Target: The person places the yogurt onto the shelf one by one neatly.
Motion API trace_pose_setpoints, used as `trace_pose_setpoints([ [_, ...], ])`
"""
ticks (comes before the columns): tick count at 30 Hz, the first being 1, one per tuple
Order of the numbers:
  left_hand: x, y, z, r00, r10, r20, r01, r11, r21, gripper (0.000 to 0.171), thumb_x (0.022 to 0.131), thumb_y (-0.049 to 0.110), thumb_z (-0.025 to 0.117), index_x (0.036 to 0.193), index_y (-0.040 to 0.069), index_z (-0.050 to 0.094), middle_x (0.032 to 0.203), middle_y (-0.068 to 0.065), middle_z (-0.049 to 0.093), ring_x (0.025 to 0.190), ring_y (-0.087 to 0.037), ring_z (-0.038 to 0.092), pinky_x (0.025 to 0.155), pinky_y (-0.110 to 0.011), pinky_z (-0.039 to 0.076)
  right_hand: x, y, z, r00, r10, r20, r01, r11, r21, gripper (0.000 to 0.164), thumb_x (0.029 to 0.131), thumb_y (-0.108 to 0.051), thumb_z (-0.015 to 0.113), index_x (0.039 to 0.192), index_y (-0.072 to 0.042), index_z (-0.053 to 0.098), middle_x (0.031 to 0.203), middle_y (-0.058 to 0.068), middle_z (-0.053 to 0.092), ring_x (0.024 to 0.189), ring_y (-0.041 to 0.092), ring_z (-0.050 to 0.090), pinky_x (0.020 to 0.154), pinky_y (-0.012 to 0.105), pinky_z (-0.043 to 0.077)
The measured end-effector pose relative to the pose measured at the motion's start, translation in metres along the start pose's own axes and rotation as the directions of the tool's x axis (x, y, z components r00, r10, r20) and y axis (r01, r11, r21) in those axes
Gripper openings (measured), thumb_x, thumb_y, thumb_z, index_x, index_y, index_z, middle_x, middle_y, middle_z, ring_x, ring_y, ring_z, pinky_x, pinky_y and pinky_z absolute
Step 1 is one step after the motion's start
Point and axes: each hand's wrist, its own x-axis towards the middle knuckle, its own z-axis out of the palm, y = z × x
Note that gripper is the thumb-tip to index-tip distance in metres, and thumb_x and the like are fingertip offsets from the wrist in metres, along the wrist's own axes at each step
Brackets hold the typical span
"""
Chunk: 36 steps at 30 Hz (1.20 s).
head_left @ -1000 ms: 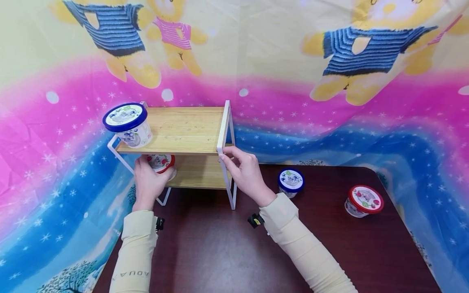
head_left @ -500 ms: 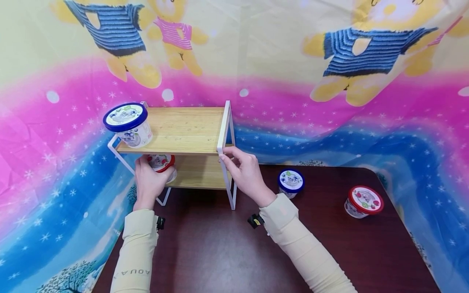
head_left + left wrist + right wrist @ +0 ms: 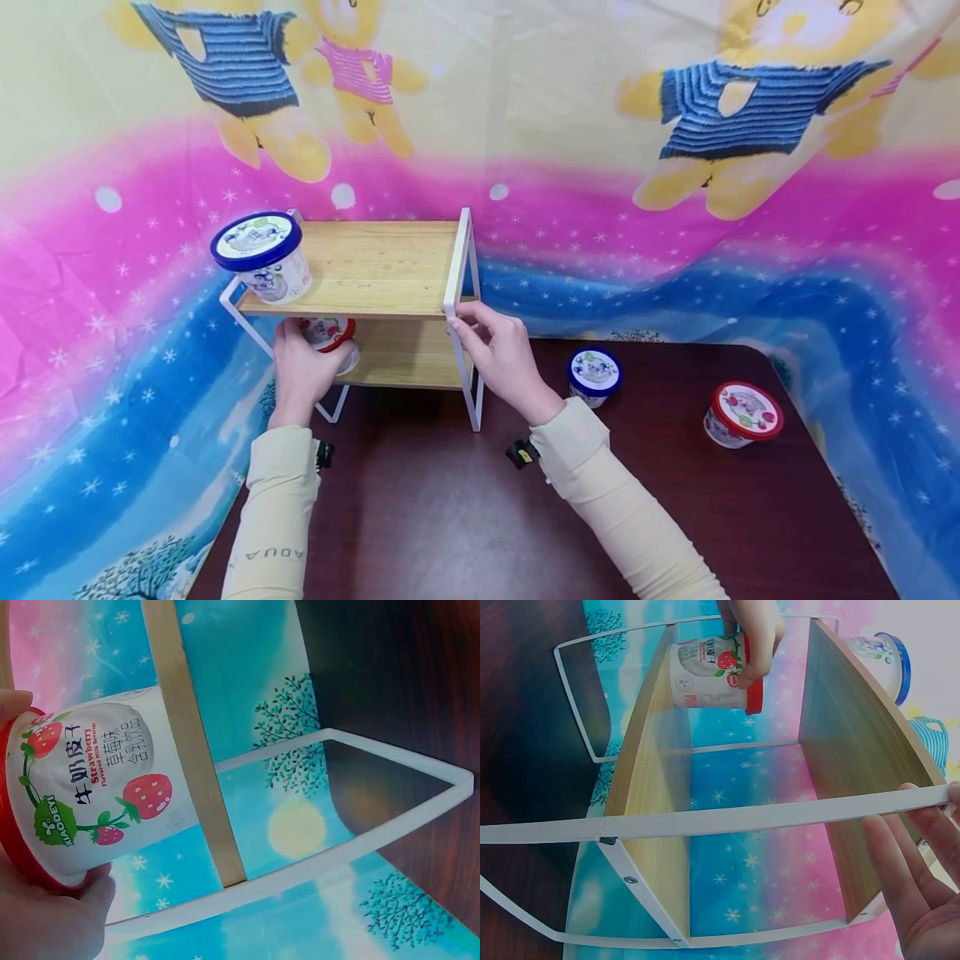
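Observation:
My left hand grips a white tub with a red lid by its lid, thumb on the near side. Strawberries and the word Strawberry show on the tub's side in the left wrist view. The tub stands upright at the left end of the lower board of a two-tier shelf, its base right at the wood. With thumb and forefinger, my right hand pinches the shelf's white right-hand frame near the upper board.
A blue-lidded tub stands on the upper board's left end. Another blue-lidded tub and a red-lidded tub stand on the dark table, right of the shelf. A printed bear cloth hangs behind.
My left hand and the red-lidded tub have shifted very slightly left. The right hand keeps its pinch on the frame.

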Motion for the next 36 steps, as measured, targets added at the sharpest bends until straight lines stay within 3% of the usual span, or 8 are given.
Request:
trace_pose_setpoints([
  [3,-0.001,0.000,-0.001,0.999,0.026,-0.022,-0.026,1.000,0.007,0.100,0.079,0.041,0.082,0.155,0.008,0.028,0.147,-0.023,0.036,0.136,-0.039,0.034,0.112,-0.056,0.032,-0.001,0.000,0.000,1.000,0.000,0.001,0.000,1.000,-0.006,0.017,0.101,-0.015,0.066,0.116,-0.009,0.072,0.093,0.001,0.073,0.064,0.016,0.066,0.061,0.030,0.054],
  [11,-0.004,0.005,-0.008,0.984,0.137,-0.111,-0.139,0.990,-0.010,0.102,0.079,0.039,0.081,0.158,0.010,0.024,0.149,-0.021,0.037,0.137,-0.037,0.033,0.114,-0.053,0.029,0.000,0.000,-0.001,1.000,-0.002,-0.004,0.002,1.000,0.002,0.017,0.101,-0.015,0.066,0.115,-0.007,0.072,0.094,0.003,0.073,0.064,0.024,0.068,0.062,0.030,0.055],
  [19,-0.014,0.007,-0.011,0.976,0.164,-0.141,-0.171,0.985,-0.038,0.094,0.083,0.036,0.081,0.157,0.011,0.028,0.148,-0.017,0.040,0.136,-0.031,0.037,0.113,-0.051,0.033,0.000,0.000,0.000,1.000,0.001,-0.001,-0.001,1.000,-0.003,0.017,0.101,-0.015,0.065,0.116,-0.008,0.072,0.093,0.003,0.073,0.062,0.023,0.066,0.060,0.030,0.053],
  [24,-0.021,0.004,-0.011,0.961,0.181,-0.210,-0.204,0.975,-0.094,0.081,0.085,0.033,0.081,0.149,0.008,0.038,0.142,-0.015,0.046,0.133,-0.028,0.041,0.109,-0.052,0.036,0.000,0.000,0.000,1.000,0.003,-0.001,-0.003,1.000,-0.004,0.017,0.101,-0.015,0.066,0.115,-0.008,0.072,0.093,0.003,0.073,0.063,0.023,0.068,0.061,0.030,0.054],
  [27,-0.025,0.000,-0.011,0.940,0.193,-0.280,-0.240,0.960,-0.145,0.072,0.086,0.027,0.081,0.144,0.006,0.044,0.140,-0.014,0.050,0.131,-0.025,0.044,0.109,-0.049,0.036,0.001,0.000,0.000,1.000,0.006,-0.001,-0.006,1.000,-0.003,0.016,0.101,-0.014,0.066,0.115,-0.007,0.071,0.093,0.003,0.073,0.064,0.024,0.068,0.062,0.030,0.055],
  [33,-0.029,-0.007,-0.011,0.880,0.219,-0.422,-0.340,0.911,-0.235,0.063,0.086,0.015,0.080,0.140,0.006,0.051,0.134,-0.012,0.057,0.124,-0.026,0.053,0.107,-0.035,0.039,0.001,0.000,0.000,1.000,0.001,-0.003,-0.001,1.000,-0.006,0.017,0.101,-0.015,0.066,0.115,-0.007,0.071,0.093,0.003,0.073,0.064,0.022,0.068,0.061,0.030,0.054],
  [36,-0.031,-0.006,-0.013,0.855,0.205,-0.476,-0.358,0.898,-0.256,0.059,0.086,0.009,0.079,0.139,0.004,0.053,0.131,-0.012,0.059,0.119,-0.026,0.056,0.103,-0.031,0.042,0.000,0.000,0.000,1.000,0.000,-0.005,0.000,1.000,-0.010,0.017,0.101,-0.015,0.066,0.115,-0.007,0.072,0.092,0.003,0.073,0.062,0.018,0.067,0.060,0.029,0.054],
])
